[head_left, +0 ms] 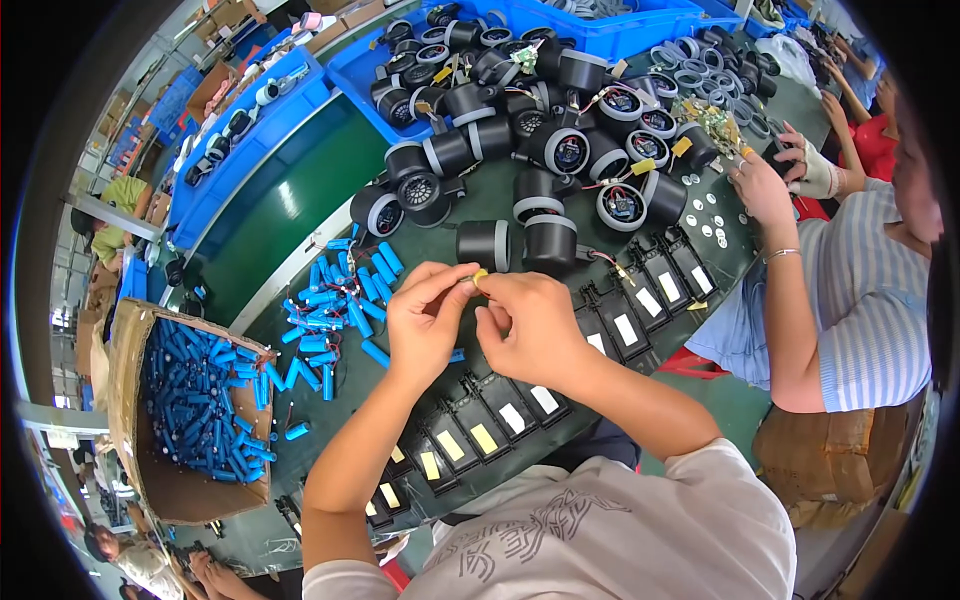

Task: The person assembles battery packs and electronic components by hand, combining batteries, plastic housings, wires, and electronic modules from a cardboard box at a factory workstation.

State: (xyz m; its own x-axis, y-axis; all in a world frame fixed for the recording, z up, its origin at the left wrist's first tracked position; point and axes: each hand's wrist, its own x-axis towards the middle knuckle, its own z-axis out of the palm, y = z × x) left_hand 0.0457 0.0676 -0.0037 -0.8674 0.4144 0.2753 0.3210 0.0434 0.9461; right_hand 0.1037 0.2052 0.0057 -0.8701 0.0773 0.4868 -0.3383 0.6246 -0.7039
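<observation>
Over the near part of the bench, my left hand (pixel 425 318) and my right hand (pixel 535 322) meet fingertip to fingertip. Both pinch a small yellow piece (pixel 481 275); its exact kind is mostly hidden by the fingers. Beneath my wrists runs a row of flat black plastic casings (pixel 466 424) bearing white or pale yellow labels, stretching to the right. Blue cylindrical battery cells (pixel 322 308), some with wires, lie loose beside my left hand. Just beyond my fingers stand black cylindrical housings (pixel 549 244) with grey rings, several showing circuit boards and wires.
A cardboard box (pixel 131 410) of blue cells sits at the left. Blue bins (pixel 625 38) line the back, and a green belt (pixel 275 215) runs beyond. Grey rings (pixel 697 76) and white discs (pixel 712 228) lie near a co-worker (pixel 835 300) working on the right.
</observation>
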